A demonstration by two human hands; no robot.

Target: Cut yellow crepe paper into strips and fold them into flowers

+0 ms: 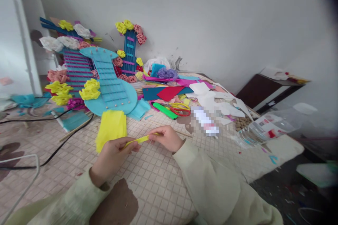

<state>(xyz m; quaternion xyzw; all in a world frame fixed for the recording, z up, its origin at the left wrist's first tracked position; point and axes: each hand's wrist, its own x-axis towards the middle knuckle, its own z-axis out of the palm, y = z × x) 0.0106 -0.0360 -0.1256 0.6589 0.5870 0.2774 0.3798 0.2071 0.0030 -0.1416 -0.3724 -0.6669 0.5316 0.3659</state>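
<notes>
Between my two hands a narrow folded strip of yellow crepe paper is stretched above the tabletop. My left hand pinches its left end, and my right hand pinches the other end with thumb and forefinger. Just behind my left hand lies a stack of yellow crepe paper sheets. Beyond that stack rests a light blue guitar-shaped board strung with threads, with a yellow paper flower on its left side.
Scissors and a green marker or glue tube lie past my right hand. A clear plastic bottle lies at the right. Decorated boards lean on the wall. A black cable crosses the left side.
</notes>
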